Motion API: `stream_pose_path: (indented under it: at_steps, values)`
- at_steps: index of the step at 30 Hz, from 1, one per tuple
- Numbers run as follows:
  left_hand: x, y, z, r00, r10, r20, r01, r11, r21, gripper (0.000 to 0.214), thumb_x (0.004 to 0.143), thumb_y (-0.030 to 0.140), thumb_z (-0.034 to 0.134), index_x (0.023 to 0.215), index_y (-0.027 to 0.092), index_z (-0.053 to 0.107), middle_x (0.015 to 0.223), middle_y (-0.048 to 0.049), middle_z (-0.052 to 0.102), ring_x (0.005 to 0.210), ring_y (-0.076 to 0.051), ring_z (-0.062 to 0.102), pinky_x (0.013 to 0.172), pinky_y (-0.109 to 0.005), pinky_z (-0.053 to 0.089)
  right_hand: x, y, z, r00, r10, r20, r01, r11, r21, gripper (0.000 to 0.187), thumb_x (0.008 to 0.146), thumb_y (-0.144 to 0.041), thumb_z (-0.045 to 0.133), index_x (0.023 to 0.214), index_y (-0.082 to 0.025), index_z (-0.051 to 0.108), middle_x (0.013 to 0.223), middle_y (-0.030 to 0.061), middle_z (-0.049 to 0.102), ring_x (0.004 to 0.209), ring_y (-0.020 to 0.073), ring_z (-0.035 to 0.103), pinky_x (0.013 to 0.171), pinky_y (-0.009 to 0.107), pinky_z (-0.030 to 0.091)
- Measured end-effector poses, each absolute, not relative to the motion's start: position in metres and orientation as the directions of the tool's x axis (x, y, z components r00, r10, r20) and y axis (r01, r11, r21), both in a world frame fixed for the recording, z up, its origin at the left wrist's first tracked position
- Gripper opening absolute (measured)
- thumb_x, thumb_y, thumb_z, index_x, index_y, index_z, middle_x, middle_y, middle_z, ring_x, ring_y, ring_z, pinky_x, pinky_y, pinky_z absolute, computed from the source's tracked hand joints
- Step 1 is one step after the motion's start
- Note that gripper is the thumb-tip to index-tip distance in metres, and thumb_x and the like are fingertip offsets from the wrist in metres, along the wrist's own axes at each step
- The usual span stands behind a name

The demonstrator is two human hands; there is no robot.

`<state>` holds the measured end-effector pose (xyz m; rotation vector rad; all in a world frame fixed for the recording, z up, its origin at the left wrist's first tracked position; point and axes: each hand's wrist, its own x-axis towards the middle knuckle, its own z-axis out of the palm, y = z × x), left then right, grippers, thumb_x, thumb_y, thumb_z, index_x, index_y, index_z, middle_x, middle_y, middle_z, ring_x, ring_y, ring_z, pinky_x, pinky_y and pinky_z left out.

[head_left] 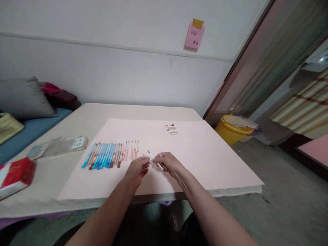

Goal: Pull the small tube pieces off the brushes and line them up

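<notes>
Above the pink sheet (pixel 205 164), my two hands are close together. My right hand (pixel 169 162) pinches a thin white pen refill (pixel 160 166) with a dark pointed tip, tilted up to the left. My left hand (pixel 138 168) has its fingers closed on a small clear, pale piece (pixel 145 155), perhaps a pen cap; it is too small to make out fully. To the left lies a row of pens (pixel 104 155), blue, brown and grey, with several slim pinkish pens (pixel 132 150) at its right end, all tips pointing away from me.
Several short pen pieces (pixel 173 129) lie toward the sheet's far side. On the table's left are a clear plastic bag (pixel 60 145) and a red and white packet (pixel 16 176). A wall (pixel 128 75) borders the back; a yellow bucket (pixel 229 131) stands right, on the floor.
</notes>
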<state>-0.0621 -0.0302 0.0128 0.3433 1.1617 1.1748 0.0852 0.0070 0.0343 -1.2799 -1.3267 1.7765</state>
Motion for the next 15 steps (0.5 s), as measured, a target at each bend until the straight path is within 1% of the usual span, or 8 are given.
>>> stream_pose_path:
  at_steps: [4,8,11,15]
  values:
    - [-0.055,-0.032,0.013,-0.038,0.853,-0.520,-0.542,0.420,0.728,0.006,0.069,0.013,0.067,0.068,0.009,0.062,0.058,-0.0007,0.056,0.047,-0.004,0.049,0.047,-0.014,0.040,0.084,0.011,0.023,-0.345,0.890,-0.297,0.229,-0.227,-0.947,0.009,0.059,-0.021,0.061,0.055,-0.014,0.057,0.039,-0.0064,0.044,0.036,0.0053,0.030,0.039,0.021,0.018]
    - [-0.053,-0.033,0.009,-0.049,0.842,-0.537,-0.539,0.430,0.724,0.007,0.067,0.014,0.068,0.068,0.010,0.062,0.058,-0.0024,0.058,0.049,-0.007,0.053,0.050,-0.017,0.043,0.086,0.015,0.014,-0.373,0.890,-0.263,0.359,-0.123,-0.925,0.009,0.060,-0.021,0.061,0.057,-0.013,0.059,0.042,-0.0062,0.044,0.042,0.0059,0.034,0.044,0.021,0.022]
    - [-0.052,-0.034,0.004,-0.066,0.834,-0.547,-0.540,0.432,0.723,0.009,0.065,0.014,0.069,0.067,0.010,0.061,0.060,-0.0030,0.060,0.052,-0.008,0.055,0.052,-0.018,0.045,0.087,0.015,0.010,-0.410,0.879,-0.244,0.388,-0.074,-0.919,0.012,0.061,-0.023,0.062,0.056,-0.014,0.057,0.043,-0.0070,0.041,0.044,0.0061,0.032,0.045,0.021,0.022]
    - [-0.050,-0.035,0.002,-0.087,0.824,-0.559,-0.542,0.432,0.721,0.010,0.064,0.013,0.068,0.065,0.012,0.058,0.057,-0.0008,0.057,0.050,-0.008,0.054,0.053,-0.019,0.046,0.089,0.017,0.008,-0.430,0.863,-0.265,0.419,-0.069,-0.905,0.013,0.061,-0.024,0.064,0.057,-0.014,0.058,0.043,-0.0076,0.039,0.043,0.0060,0.030,0.044,0.020,0.022]
